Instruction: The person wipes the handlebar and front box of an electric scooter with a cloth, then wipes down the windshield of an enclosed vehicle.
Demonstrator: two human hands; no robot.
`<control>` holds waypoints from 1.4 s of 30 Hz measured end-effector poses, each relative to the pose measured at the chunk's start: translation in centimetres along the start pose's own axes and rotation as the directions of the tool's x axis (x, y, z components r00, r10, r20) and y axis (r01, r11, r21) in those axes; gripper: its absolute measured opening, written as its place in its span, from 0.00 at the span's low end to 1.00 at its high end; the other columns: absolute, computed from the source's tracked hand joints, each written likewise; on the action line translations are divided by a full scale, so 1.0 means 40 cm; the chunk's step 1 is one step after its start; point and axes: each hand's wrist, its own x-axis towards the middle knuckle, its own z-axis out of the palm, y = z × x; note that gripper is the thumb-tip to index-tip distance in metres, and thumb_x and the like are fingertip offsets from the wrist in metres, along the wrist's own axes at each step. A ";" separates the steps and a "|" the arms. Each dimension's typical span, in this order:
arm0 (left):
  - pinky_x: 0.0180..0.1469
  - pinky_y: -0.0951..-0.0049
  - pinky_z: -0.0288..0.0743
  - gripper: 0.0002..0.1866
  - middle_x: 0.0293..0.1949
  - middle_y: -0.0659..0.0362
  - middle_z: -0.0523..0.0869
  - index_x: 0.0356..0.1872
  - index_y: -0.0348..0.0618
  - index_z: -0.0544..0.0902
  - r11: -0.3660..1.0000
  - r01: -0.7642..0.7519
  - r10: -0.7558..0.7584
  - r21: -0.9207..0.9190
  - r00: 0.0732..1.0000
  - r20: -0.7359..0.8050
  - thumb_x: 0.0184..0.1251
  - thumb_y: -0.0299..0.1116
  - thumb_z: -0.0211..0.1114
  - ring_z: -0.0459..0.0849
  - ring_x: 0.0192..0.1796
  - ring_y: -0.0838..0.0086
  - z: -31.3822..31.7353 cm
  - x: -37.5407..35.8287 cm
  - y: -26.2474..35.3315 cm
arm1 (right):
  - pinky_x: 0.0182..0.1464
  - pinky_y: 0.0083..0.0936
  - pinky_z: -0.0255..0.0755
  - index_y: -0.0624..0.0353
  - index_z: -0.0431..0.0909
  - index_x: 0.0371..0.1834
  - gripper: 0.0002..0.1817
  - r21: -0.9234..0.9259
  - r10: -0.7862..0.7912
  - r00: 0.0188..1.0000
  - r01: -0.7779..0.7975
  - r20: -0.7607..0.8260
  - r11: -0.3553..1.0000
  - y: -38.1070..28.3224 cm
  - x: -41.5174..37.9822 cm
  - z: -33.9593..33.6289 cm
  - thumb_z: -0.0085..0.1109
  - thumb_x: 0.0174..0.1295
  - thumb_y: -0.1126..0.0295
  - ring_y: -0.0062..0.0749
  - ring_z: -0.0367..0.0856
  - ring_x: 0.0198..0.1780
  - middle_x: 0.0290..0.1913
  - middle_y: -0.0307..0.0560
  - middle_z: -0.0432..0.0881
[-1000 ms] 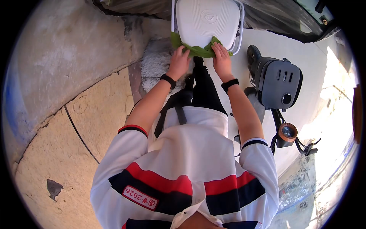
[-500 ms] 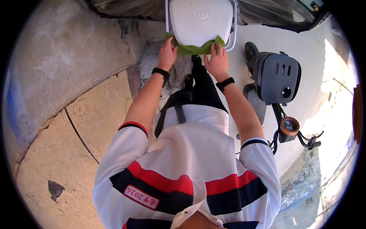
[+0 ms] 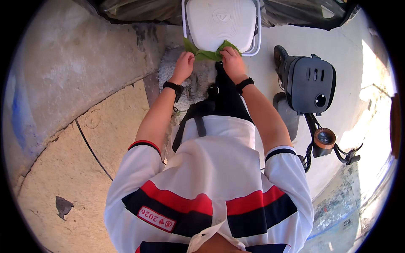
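Observation:
A strip of green cloth (image 3: 206,55) lies along the near edge of a white plastic seat (image 3: 221,25), which has a white tubular frame around it. My left hand (image 3: 183,66) pinches the cloth near its left end, and a pointed corner sticks up past the fingers. Closed on the bunched right part is my right hand (image 3: 233,64), its fingertips partly hidden by folds. Between the hands the cloth sags a little. Both wrists wear black bands.
A grey scooter or bike front box (image 3: 311,82) stands at the right, with a round headlamp (image 3: 324,137) and handlebar. Dark plastic sheeting (image 3: 308,14) hangs behind the seat. A black cable (image 3: 93,148) crosses the cracked ground at the left.
My right hand has shifted left with its end of the cloth, so the hands are closer together. The cloth is more bunched at the right.

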 end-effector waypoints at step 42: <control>0.49 0.55 0.78 0.07 0.50 0.53 0.79 0.45 0.41 0.83 0.919 -0.202 0.187 0.339 0.979 0.077 0.67 0.28 0.65 0.82 0.49 0.51 0.050 0.003 0.083 | 0.45 0.42 0.76 0.62 0.78 0.36 0.08 0.195 0.119 0.945 -0.060 -0.306 0.979 -0.024 -0.043 -0.067 0.64 0.56 0.83 0.53 0.81 0.46 0.46 0.52 0.83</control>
